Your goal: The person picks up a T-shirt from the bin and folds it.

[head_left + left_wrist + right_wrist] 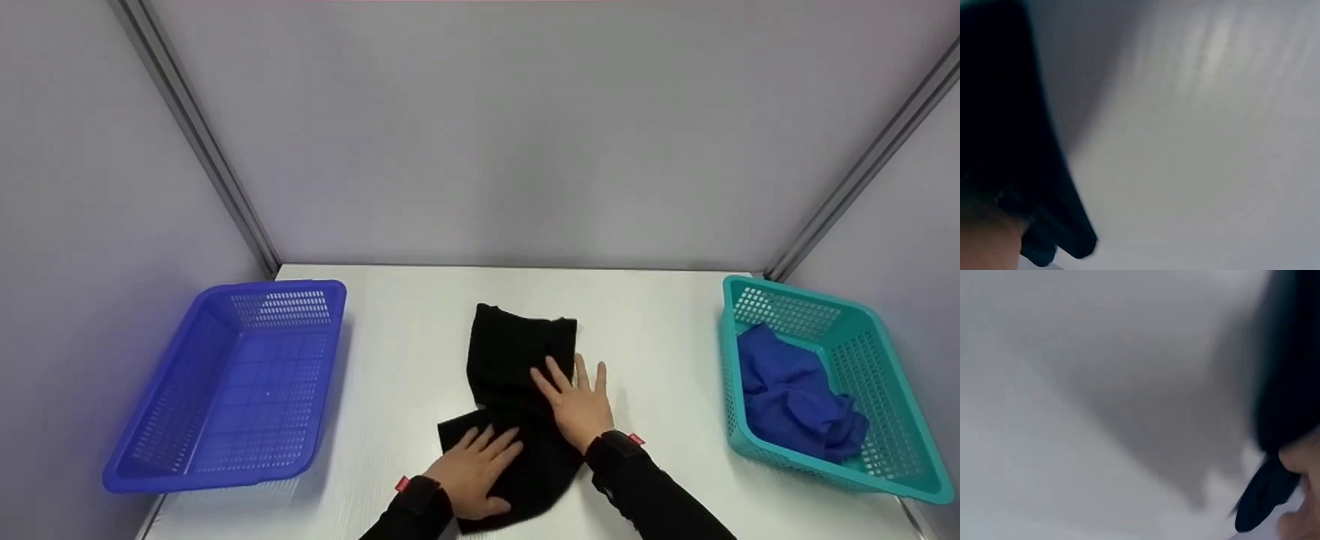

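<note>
A black cloth garment [514, 352] lies on the white table in the middle of the head view, its lower part bent over to the left. My left hand [476, 469] rests on that lower part with fingers spread. Higher up, at the cloth's right edge, my right hand [581, 405] lies with straight, spread fingers, some on the fabric and some past its edge. In the left wrist view only a bit of the hand [988, 244] and dark fabric show. The right wrist view catches part of the right hand [1303, 489] beside dark cloth [1266, 495].
To the left stands a blue plastic basket [322, 390] with perforated sides. A teal basket [900, 382] on the right holds a crumpled blue cloth [795, 397]. Grey panels [510, 135] enclose the white table [405, 322] at the back and sides.
</note>
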### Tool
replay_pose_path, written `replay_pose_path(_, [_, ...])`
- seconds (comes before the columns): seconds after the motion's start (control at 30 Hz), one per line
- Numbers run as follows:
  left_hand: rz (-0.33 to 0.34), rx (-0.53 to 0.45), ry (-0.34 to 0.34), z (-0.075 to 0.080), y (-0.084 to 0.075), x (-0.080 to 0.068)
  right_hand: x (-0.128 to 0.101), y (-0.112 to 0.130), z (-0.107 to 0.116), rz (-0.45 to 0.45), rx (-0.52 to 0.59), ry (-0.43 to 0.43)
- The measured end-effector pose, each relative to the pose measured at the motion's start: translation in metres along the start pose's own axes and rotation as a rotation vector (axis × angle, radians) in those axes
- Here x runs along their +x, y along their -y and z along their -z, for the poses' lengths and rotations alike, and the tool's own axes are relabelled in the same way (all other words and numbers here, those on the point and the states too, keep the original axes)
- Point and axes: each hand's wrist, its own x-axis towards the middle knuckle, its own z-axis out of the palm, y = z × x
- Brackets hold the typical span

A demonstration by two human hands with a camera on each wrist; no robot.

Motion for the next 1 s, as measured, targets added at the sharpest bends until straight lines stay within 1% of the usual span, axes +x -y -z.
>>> replay_pose_path(0.07, [-0.045,-0.043,-0.021,-0.003,-0.002,0.005,-0.001,0.003,0.003,-0.09,0.049,-0.02])
replay_pose_path(0.1, [-0.055,-0.048,-0.038,-0.005,-0.002,0.007,-0.001,0.005,0.004,-0.109,0.074,-0.04])
replay_pose_path(0.17, [-0.034,-0.028,-0.078,-0.011,-0.002,0.012,-0.002,0.009,0.007,-0.11,0.124,-0.093])
replay_pose_path(0.23, [0.024,0.043,-0.104,-0.015,-0.003,0.017,-0.005,0.015,0.012,-0.061,0.169,-0.151])
replay_pose_path(0.3, [0.118,0.114,-0.116,-0.02,-0.004,0.023,-0.008,0.023,0.018,0.02,0.214,-0.21])
replay_pose_path(0.33, [0.175,0.141,-0.126,-0.022,-0.004,0.026,-0.01,0.028,0.021,0.068,0.232,-0.239])
replay_pose_path(0.4, [0.318,0.163,-0.169,-0.026,-0.004,0.032,-0.014,0.038,0.024,0.178,0.263,-0.309])
replay_pose_path(0.47, [0.472,0.151,-0.212,-0.029,-0.004,0.037,-0.019,0.048,0.025,0.302,0.283,-0.38])
replay_pose_path(0.5, [0.538,0.134,-0.232,-0.03,-0.002,0.039,-0.021,0.052,0.025,0.359,0.285,-0.411])
replay_pose_path(0.53, [0.591,0.112,-0.251,-0.031,-0.001,0.04,-0.023,0.056,0.024,0.403,0.284,-0.432])
replay_pose_path(0.57, [0.623,0.081,-0.263,-0.031,0.001,0.04,-0.026,0.059,0.021,0.434,0.285,-0.438])
replay_pose_path(0.6, [0.631,0.047,-0.269,-0.03,0.002,0.039,-0.028,0.062,0.019,0.451,0.285,-0.428])
replay_pose_path(0.63, [0.615,0.0,-0.284,-0.028,0.004,0.039,-0.031,0.063,0.016,0.448,0.284,-0.399])
replay_pose_path(0.67, [0.582,-0.066,-0.305,-0.025,0.006,0.038,-0.034,0.063,0.013,0.426,0.285,-0.355])
replay_pose_path(0.73, [0.486,-0.225,-0.348,-0.018,0.008,0.037,-0.04,0.061,0.006,0.348,0.292,-0.231])
replay_pose_path(0.77, [0.437,-0.301,-0.358,-0.014,0.009,0.036,-0.042,0.059,0.003,0.307,0.297,-0.167])
replay_pose_path(0.8, [0.391,-0.361,-0.362,-0.01,0.01,0.035,-0.045,0.056,0.001,0.267,0.298,-0.106])
replay_pose_path(0.83, [0.349,-0.395,-0.357,-0.007,0.01,0.035,-0.046,0.052,-0.001,0.229,0.299,-0.055])
replay_pose_path(0.87, [0.316,-0.4,-0.338,-0.005,0.01,0.034,-0.047,0.049,-0.003,0.194,0.297,-0.014])
replay_pose_path(0.9, [0.291,-0.381,-0.316,-0.004,0.01,0.033,-0.047,0.045,-0.004,0.16,0.296,0.013])
replay_pose_path(0.93, [0.27,-0.344,-0.294,-0.003,0.009,0.032,-0.047,0.042,-0.005,0.128,0.288,0.029])
replay_pose_path(1.0, [0.242,-0.232,-0.264,-0.005,0.008,0.032,-0.045,0.036,-0.008,0.063,0.256,0.036])
